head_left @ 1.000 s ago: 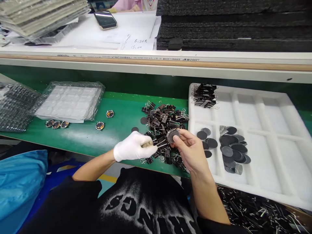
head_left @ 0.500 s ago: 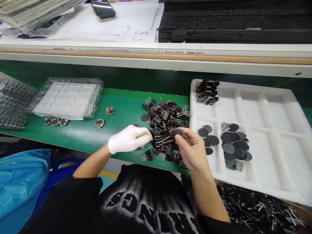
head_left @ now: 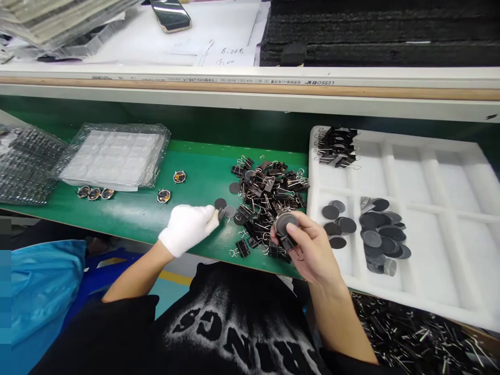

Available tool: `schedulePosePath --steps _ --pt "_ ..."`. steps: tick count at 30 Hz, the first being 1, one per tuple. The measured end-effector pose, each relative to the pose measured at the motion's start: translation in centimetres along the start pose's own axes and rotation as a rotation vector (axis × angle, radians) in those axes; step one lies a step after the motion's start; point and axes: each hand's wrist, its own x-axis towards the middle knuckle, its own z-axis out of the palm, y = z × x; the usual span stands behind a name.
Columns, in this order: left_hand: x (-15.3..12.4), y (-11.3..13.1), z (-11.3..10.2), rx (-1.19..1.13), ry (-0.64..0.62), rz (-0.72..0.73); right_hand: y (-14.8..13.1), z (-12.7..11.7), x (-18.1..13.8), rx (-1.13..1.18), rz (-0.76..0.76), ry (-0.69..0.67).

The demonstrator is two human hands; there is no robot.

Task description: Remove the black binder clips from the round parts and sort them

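Note:
My left hand (head_left: pixel 189 229), in a white glove, pinches a thin dark disc (head_left: pixel 221 213) seen nearly edge-on at its fingertips. Close by on the green table lie several loose discs (head_left: pixel 220 203), dark and grey. My bare right hand (head_left: pixel 312 245) grips a round dark piece (head_left: pixel 288 225), its thumb across the flat face. A black binder clip (head_left: pixel 286 241) sits at the lower edge of that piece. Between and behind both hands spreads a heap of black binder clips (head_left: pixel 269 182) with wire handles; my right fingers hide part of it.
A white compartment tray (head_left: pixel 433 205) on the right holds a row of clipped pieces (head_left: pixel 336 146) and piles of discs (head_left: pixel 380 234). Clear plastic trays (head_left: pixel 113 156) and several small round parts (head_left: pixel 179 177) lie left. Below right is a mass of clips (head_left: pixel 422 333). A shelf edge (head_left: pixel 234 94) crosses behind.
My left hand has drawn left, away from the clip heap, to the loose discs. My right hand has turned the round piece face up, lower down, showing its clip.

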Motion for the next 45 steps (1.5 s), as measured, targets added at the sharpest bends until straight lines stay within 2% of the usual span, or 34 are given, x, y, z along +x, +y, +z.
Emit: schedulePosePath --steps 2,5,7,10,14,18,22,25,28,31,34,36,39,45 --pt "0.2 0.3 -1.6 -0.254 0.045 0.031 0.0 0.2 -0.2 -0.122 -0.054 -0.089" --pt "0.5 1.7 -3.1 -0.685 0.012 0.09 -0.2 0.6 -0.4 -0.252 -0.111 -0.301" --pt "0.7 2.6 -3.3 -0.803 -0.02 0.145 -0.5 0.8 -0.5 -0.289 -0.127 -0.371" --pt "1.2 3.1 -3.0 -0.807 -0.084 0.218 -1.3 0.6 -0.9 -0.352 -0.162 -0.375" --pt "1.7 3.3 -2.7 -0.742 -0.154 0.153 -2.1 -0.1 -1.0 -0.482 -0.204 -0.423" --pt "2.4 4.0 -3.1 -0.727 -0.132 0.095 -2.5 -1.2 -0.8 -0.573 -0.232 -0.405" --pt "3.4 3.6 -3.1 -0.875 -0.207 0.205 -3.3 -2.1 -0.7 -0.593 -0.182 -0.396" --pt "4.3 3.4 -1.6 -0.941 -0.27 0.295 -3.2 -1.6 -0.4 -0.496 -0.122 -0.455" --pt "4.8 4.0 1.3 -0.881 -0.196 0.289 -1.9 -0.3 0.4 -0.434 -0.109 -0.433" --pt "5.0 4.8 3.7 -0.742 -0.014 0.187 -0.4 0.5 1.2 -0.392 -0.117 -0.307" --pt "5.1 4.9 4.6 -0.628 0.173 0.096 0.2 0.1 1.5 -0.321 -0.101 -0.25" --pt "5.3 4.5 4.6 -0.595 0.25 0.059 0.0 -0.7 1.3 -0.264 -0.106 -0.229" --pt "5.4 3.6 4.6 -0.581 0.277 0.052 -0.2 -2.1 0.9 -0.212 -0.15 -0.235" --pt "5.2 2.5 6.1 -0.579 0.238 0.071 -0.6 -5.3 -1.1 -0.09 -0.201 -0.337"
